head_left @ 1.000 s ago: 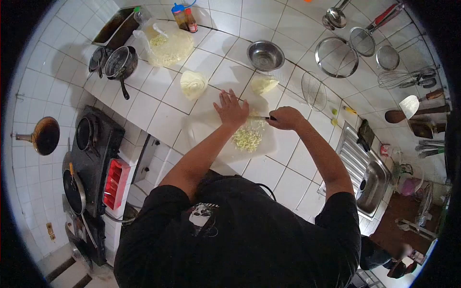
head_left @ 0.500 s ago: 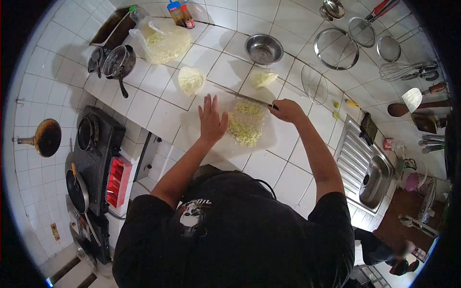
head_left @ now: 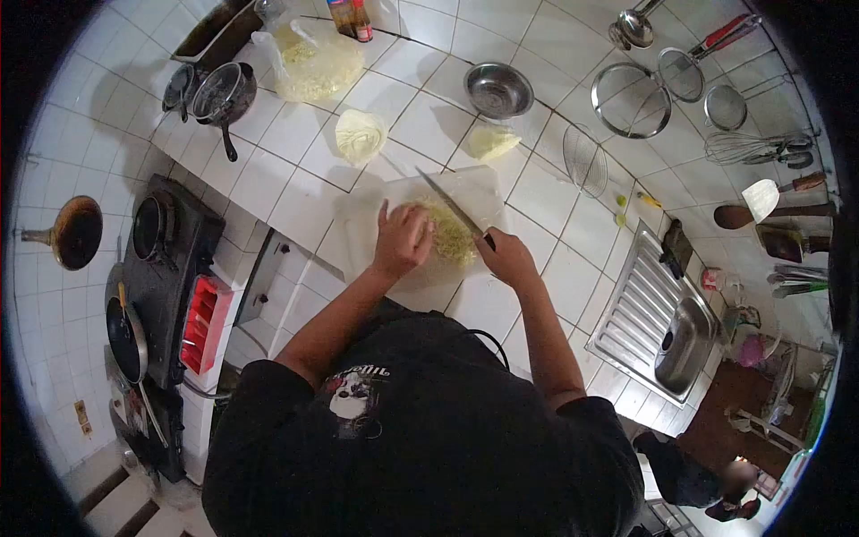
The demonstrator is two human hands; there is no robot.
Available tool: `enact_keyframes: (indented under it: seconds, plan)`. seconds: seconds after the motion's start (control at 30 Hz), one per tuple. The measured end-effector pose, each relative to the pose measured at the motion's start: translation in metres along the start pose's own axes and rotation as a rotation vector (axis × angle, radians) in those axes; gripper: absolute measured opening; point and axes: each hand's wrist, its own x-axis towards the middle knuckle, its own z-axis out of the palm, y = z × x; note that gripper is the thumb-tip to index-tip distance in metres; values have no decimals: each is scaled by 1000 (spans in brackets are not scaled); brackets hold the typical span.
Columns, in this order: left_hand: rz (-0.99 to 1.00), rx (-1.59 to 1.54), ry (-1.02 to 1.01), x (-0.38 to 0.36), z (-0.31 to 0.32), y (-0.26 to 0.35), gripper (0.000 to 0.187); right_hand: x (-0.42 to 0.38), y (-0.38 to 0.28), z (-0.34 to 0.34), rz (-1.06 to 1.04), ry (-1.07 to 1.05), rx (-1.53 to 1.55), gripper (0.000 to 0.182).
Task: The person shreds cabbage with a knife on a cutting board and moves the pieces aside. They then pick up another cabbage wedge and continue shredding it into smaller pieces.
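Observation:
A pale heap of chopped cabbage (head_left: 456, 240) lies on a whitish cutting board (head_left: 488, 183). My left hand (head_left: 401, 242) rests palm down at the heap's left side, fingers bent over the shreds and slightly smeared. With my right hand (head_left: 508, 258) I grip a knife (head_left: 450, 200) by its dark handle; its blade slants up and left across the top of the heap. Beyond the board sit two cut cabbage pieces, a rounded one (head_left: 361, 137) on the left and a smaller one (head_left: 492, 141) on the right.
A steel bowl (head_left: 498, 90) and a plastic bag of shredded cabbage (head_left: 318, 67) stand towards the wall, with a black pan (head_left: 224, 94) left of the bag. The stove (head_left: 179, 242) is at left, the sink (head_left: 687, 345) at right. Another person (head_left: 684, 470) is at lower right.
My left hand has gone from flat and spread beside the cabbage to bent over its edge. My right hand has shifted down and left with the knife, whose blade now slants more steeply.

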Motion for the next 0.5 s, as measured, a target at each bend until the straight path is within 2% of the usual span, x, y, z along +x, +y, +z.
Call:
enact_keyframes:
  seconds: [0.03,0.07,0.1,0.13,0.2,0.3,0.5]
  plan:
    - [36,-33,-9,3,4,4,36,0,2,2,-2,2,-1,50]
    - [73,-67,-24,4,7,9,30,-2,5,6,51,11,142,50]
    - [77,-67,-27,7,9,16,30,-5,2,5,105,22,287,50]
    - [99,-103,-56,12,11,22,31,-9,0,5,107,26,289,50]
    - [126,-141,-87,23,12,38,32,-16,-6,2,203,-51,605,51]
    - [204,-201,-41,30,13,53,36,-17,-14,8,182,-50,723,50]
    - [195,56,-229,24,16,34,44,-20,-8,21,191,-49,981,52]
